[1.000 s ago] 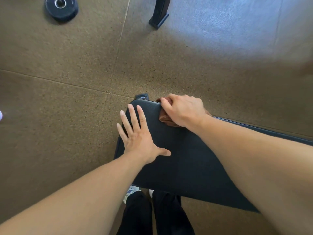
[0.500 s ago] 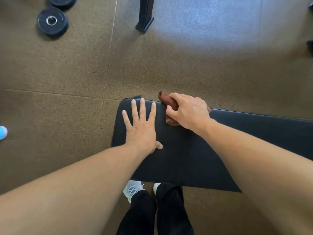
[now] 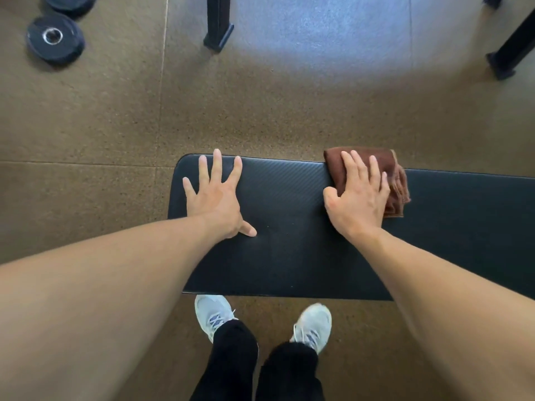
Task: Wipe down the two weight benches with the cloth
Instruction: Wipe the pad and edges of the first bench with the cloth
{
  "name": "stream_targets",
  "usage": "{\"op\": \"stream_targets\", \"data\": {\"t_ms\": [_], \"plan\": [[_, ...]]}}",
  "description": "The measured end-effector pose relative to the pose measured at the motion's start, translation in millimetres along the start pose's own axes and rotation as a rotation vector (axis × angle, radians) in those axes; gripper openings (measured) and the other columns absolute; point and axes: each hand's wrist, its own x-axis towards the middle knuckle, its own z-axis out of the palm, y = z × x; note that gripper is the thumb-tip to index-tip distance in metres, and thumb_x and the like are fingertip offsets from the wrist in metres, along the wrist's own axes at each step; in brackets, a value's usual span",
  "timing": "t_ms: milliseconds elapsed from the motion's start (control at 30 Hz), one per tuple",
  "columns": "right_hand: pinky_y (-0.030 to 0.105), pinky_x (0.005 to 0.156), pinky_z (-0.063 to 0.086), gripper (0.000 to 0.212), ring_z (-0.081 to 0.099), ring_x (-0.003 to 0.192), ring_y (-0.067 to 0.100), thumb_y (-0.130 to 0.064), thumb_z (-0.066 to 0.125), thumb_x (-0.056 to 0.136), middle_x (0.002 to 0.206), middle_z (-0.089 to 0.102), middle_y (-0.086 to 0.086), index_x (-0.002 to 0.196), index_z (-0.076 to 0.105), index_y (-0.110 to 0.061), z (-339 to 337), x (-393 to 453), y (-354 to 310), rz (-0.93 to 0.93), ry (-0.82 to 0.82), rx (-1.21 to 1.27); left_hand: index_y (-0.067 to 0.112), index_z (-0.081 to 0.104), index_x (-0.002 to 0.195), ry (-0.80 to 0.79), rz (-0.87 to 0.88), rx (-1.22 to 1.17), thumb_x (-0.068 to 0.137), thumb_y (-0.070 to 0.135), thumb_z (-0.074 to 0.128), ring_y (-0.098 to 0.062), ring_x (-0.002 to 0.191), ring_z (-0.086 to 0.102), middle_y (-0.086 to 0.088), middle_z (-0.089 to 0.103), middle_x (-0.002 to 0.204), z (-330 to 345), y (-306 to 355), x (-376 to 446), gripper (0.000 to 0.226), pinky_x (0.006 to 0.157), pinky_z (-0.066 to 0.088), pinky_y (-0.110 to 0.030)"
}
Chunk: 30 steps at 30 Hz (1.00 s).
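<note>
A black padded weight bench (image 3: 289,221) runs from the centre of the view off to the right. My left hand (image 3: 215,195) lies flat on its left end with the fingers spread. My right hand (image 3: 357,195) presses a folded brown cloth (image 3: 395,180) onto the pad near its far edge, fingers straight on top of the cloth. Part of the cloth sticks out beyond my fingers to the right and over the far edge. Only one bench is in view.
Two black weight plates (image 3: 55,39) lie on the brown rubber floor at the top left. Black rack feet stand at the top centre (image 3: 218,39) and at the top right (image 3: 503,65). My white shoes (image 3: 212,314) stand just in front of the bench.
My right hand slid the cloth to the right along the far edge of the pad, away from the left end, and flattened out on it. My left hand stayed on the left end.
</note>
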Motion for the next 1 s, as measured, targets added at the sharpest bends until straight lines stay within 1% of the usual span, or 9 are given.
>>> {"op": "stream_targets", "data": {"t_ms": [133,333,467,567,767,833,900,967,1000], "plan": [[0.046,0.128,-0.002,0.083,-0.002,0.159,0.020,-0.035,0.051,0.086,0.172,0.013,-0.009,0.162,0.019,-0.030,12.8,-23.6,-13.4,-0.098,-0.010,-0.023,0.040,-0.015,0.157,0.006,-0.016,-0.017,0.049,0.062,0.093,-0.028,0.152,-0.026,0.000,-0.030,0.165,-3.3,4.1,1.5,0.155,0.123,0.005,-0.062],[0.048,0.128,0.004,0.079,0.000,0.159,0.021,-0.044,0.044,0.088,0.172,0.011,-0.010,0.162,0.017,-0.036,14.9,-62.8,-4.8,-0.382,-0.097,-0.074,0.040,-0.016,0.157,-0.031,-0.032,-0.005,0.048,0.061,0.094,-0.029,0.152,-0.027,0.001,-0.030,0.165,-6.7,6.9,2.2,0.157,0.122,0.007,-0.064],[0.047,0.125,0.018,0.080,0.018,0.157,0.022,-0.068,0.044,0.090,0.169,0.026,-0.008,0.160,0.029,-0.033,12.0,-75.4,11.2,-0.560,-0.101,-0.157,0.039,-0.014,0.158,-0.036,-0.052,0.013,0.048,0.058,0.095,-0.031,0.153,-0.023,0.000,-0.026,0.166,-9.6,10.7,2.6,0.156,0.120,0.011,-0.067],[0.045,0.119,0.024,0.083,0.027,0.153,0.022,-0.079,0.040,0.089,0.165,0.034,-0.008,0.158,0.035,-0.033,8.5,-84.2,17.2,-0.606,-0.131,-0.207,0.038,-0.014,0.159,-0.034,-0.036,0.018,0.047,0.059,0.095,-0.032,0.153,-0.022,-0.001,-0.025,0.167,-10.3,11.9,2.2,0.157,0.119,0.013,-0.068],[0.043,0.121,0.023,0.077,0.026,0.154,0.019,-0.078,0.036,0.093,0.164,0.036,-0.010,0.155,0.042,-0.032,17.6,-127.0,20.1,-0.716,-0.174,-0.165,0.039,-0.012,0.159,0.008,-0.011,-0.028,0.048,0.059,0.095,-0.030,0.153,-0.022,0.000,-0.024,0.167,-4.6,5.1,-0.8,0.155,0.121,0.010,-0.065],[0.044,0.122,0.024,0.067,0.030,0.153,0.017,-0.073,0.041,0.096,0.160,0.043,-0.011,0.149,0.050,-0.033,22.6,-138.0,20.5,-0.797,-0.193,-0.114,0.039,-0.008,0.159,0.034,0.008,-0.042,0.050,0.060,0.094,-0.029,0.154,-0.019,0.000,-0.022,0.168,-2.6,1.7,-3.5,0.151,0.122,0.010,-0.063],[0.047,0.122,0.026,0.052,0.036,0.150,0.016,-0.060,0.050,0.100,0.153,0.053,-0.011,0.143,0.056,-0.032,28.4,-146.4,18.3,-0.828,-0.168,-0.013,0.038,-0.004,0.160,0.081,0.036,-0.059,0.056,0.063,0.090,-0.029,0.155,-0.016,0.000,-0.018,0.169,5.9,-3.4,-7.2,0.142,0.122,0.010,-0.062],[0.052,0.122,0.027,0.049,0.038,0.148,0.019,-0.048,0.060,0.099,0.149,0.056,-0.004,0.143,0.055,-0.027,36.3,-150.3,9.9,-0.701,-0.064,0.060,0.036,0.001,0.161,0.132,0.082,-0.082,0.069,0.068,0.080,-0.029,0.155,-0.015,-0.002,-0.014,0.169,21.1,-12.6,-15.7,0.125,0.123,0.008,-0.062],[0.055,0.125,0.020,0.055,0.032,0.152,0.020,-0.049,0.060,0.099,0.155,0.049,-0.001,0.148,0.050,-0.025,39.9,-150.1,2.5,-0.581,-0.009,0.059,0.036,0.002,0.161,0.157,0.112,-0.083,0.075,0.071,0.072,-0.030,0.155,-0.015,-0.002,-0.014,0.170,31.0,-19.3,-22.4,0.116,0.123,0.006,-0.060]]}}
